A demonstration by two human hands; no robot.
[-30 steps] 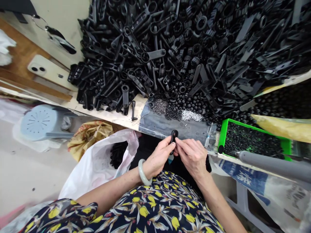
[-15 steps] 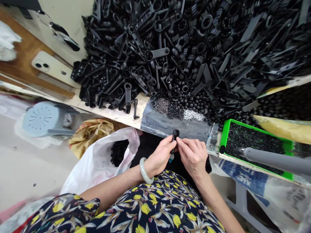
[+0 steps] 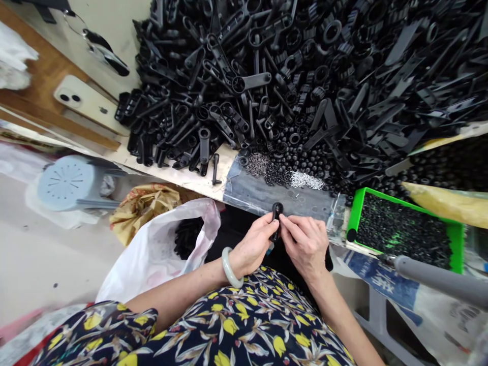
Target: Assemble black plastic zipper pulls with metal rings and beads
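My left hand point(image 3: 253, 246) pinches a small black plastic part point(image 3: 276, 211) with a ring end, held upright just below the table edge. My right hand point(image 3: 305, 244) has its fingertips closed against the same part from the right. A pale green bangle point(image 3: 229, 268) sits on my left wrist. Both hands hover over my lap, covered by a dark floral dress point(image 3: 244, 325). Just beyond the part lies a grey mat point(image 3: 267, 195) with small piles of dark springs point(image 3: 257, 163) and silver pins point(image 3: 307, 179).
A huge heap of black plastic levers and rings point(image 3: 305, 76) fills the table. A green tray point(image 3: 404, 229) of tiny black pieces stands right, a grey handle point(image 3: 438, 279) below it. A white bag point(image 3: 160, 249) of black parts hangs left. A phone point(image 3: 86, 101) lies far left.
The view has drifted slightly; my hands keep the same pinch on the black part, with only small finger shifts.
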